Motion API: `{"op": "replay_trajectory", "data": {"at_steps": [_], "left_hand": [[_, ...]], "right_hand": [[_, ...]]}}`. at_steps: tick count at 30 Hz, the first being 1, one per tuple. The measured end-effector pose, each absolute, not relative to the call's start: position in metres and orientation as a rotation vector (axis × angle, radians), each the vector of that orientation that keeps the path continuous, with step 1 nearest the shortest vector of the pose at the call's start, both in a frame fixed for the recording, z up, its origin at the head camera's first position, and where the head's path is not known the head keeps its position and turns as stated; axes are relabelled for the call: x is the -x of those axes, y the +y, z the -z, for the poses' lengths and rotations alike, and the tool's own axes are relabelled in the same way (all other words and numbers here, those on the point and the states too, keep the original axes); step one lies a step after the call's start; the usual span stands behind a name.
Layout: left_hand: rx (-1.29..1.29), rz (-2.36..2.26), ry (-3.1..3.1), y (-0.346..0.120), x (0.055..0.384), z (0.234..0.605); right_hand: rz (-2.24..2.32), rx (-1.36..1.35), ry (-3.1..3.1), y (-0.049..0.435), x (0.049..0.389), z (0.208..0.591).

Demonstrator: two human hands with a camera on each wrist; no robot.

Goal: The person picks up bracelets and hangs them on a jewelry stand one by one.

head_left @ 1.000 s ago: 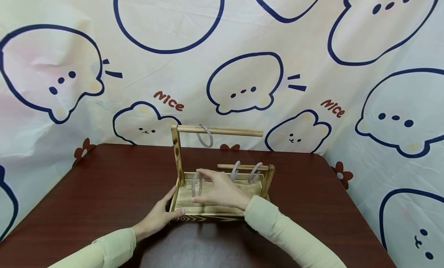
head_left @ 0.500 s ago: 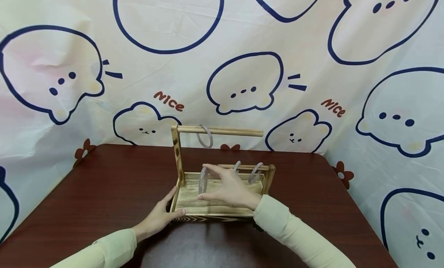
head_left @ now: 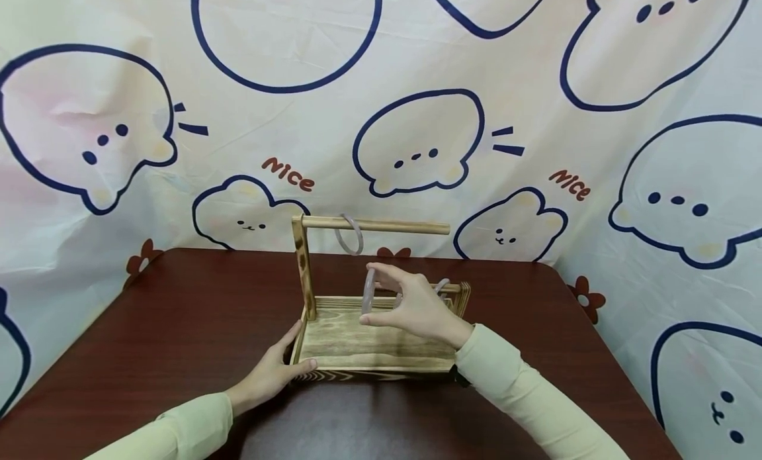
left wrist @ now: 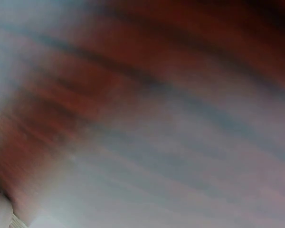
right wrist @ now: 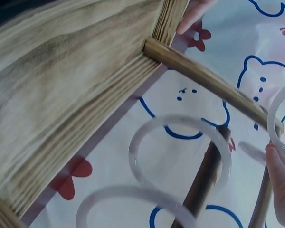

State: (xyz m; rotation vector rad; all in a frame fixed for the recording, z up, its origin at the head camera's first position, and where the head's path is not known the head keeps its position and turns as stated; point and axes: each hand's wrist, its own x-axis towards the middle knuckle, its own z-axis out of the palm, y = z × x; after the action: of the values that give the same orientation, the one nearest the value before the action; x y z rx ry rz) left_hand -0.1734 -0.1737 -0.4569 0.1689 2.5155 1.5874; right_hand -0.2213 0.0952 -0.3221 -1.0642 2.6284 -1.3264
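My right hand pinches a pale, translucent bangle between thumb and fingers, raised above the wooden tray base of a two-bar stand. My left hand holds the tray's front left corner, its thumb over the front rim. One bangle hangs on the upper bar. In the right wrist view two more bangles circle the lower bar: a farther bangle and a nearer bangle. The right hand partly hides them in the head view. The left wrist view is mostly blurred.
A wooden post rises at the tray's left and carries the upper bar, whose right end is free. The lower bar joins a short upright on the right. A dark red table lies beneath, with a printed cloth behind.
My right hand has moved to the right and upward with the bangle, from low over the tray's left part towards the lower bar. My left hand keeps its place on the tray.
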Motion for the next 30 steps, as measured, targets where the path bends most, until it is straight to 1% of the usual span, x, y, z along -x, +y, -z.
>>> {"op": "replay_trajectory", "data": {"at_steps": [8, 18, 30], "left_hand": [[-0.182, -1.569, 2.500, -0.173, 0.174, 0.456], [-0.163, -1.573, 2.529, -0.176, 0.173, 0.457], [-0.175, -1.569, 2.536, -0.175, 0.173, 0.458]], "right_hand": [[1.446, 0.991, 2.586, 0.117, 0.226, 0.317], [1.409, 0.989, 2.655, 0.146, 0.234, 0.309], [1.533, 0.846, 2.603, 0.181, 0.246, 0.311]]}}
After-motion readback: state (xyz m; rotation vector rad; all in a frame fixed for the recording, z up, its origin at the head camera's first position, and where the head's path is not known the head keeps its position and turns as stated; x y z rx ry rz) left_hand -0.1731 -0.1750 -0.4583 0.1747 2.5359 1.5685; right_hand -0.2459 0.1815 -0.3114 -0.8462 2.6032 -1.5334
